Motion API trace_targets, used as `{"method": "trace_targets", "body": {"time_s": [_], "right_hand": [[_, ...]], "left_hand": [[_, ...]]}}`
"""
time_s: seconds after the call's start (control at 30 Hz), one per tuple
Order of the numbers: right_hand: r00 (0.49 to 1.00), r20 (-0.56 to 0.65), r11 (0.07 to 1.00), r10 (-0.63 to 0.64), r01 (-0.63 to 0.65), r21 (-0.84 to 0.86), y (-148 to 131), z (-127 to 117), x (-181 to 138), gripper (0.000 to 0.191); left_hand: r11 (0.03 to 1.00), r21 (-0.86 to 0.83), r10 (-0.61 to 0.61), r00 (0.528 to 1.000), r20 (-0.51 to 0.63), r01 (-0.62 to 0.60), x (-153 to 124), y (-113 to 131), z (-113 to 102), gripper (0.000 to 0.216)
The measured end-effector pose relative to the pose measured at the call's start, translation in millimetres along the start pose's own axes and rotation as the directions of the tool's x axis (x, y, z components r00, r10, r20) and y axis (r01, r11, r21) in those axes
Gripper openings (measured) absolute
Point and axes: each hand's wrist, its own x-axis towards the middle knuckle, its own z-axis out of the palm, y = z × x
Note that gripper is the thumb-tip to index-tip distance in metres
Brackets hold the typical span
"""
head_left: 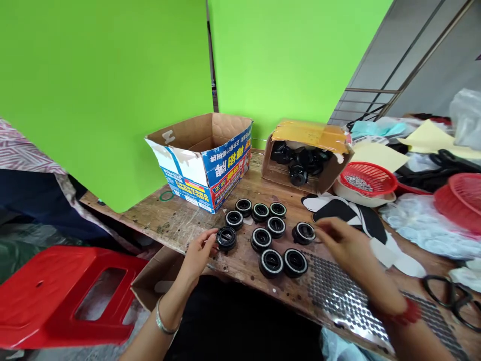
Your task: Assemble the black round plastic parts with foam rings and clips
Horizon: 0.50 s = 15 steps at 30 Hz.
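Several black round parts, short and cylinder-like, stand on the worktable (229, 265); most carry a pale ring round the top. My left hand (198, 254) has its thumb and fingers closed at the left edge of the black round part without a pale ring (226, 238). On the right, my right hand (340, 241) is beside a ringed black round part (304, 233). Its fingertips are pinched together and slightly blurred, so what they hold is hidden. Another ringed part (295, 262) stands nearer the table's front edge.
Behind are an open printed carton (227, 173) and a tipped carton (269, 165) with black parts inside. Sheets of small dark discs (338, 286), black scissors (451, 301) and a red basket (379, 173) lie right. A red stool (67, 271) stands left.
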Motion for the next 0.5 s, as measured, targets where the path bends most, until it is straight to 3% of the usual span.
{"method": "trace_targets", "body": {"time_s": [0.1,0.23,0.37,0.5], "right_hand": [[0.975,0.168,0.972,-0.142,0.106,0.209,-58,63,8,0.014],[0.952,0.276,0.942,-0.132,0.034,0.335,-98,128,19,0.011],[0.922,0.370,0.959,-0.110,0.001,0.283,-110,157,30,0.011],[0.902,0.410,0.979,-0.136,0.060,0.193,-113,161,33,0.016]], "left_hand": [[0.995,-0.087,-0.047,0.999,0.011,0.048,5,-2,2,0.048],[0.981,-0.159,-0.105,0.994,0.035,0.109,9,-1,2,0.030],[0.970,-0.197,-0.136,0.989,0.050,0.143,11,2,2,0.021],[0.968,-0.203,-0.137,0.989,0.060,0.147,14,3,2,0.023]]}}
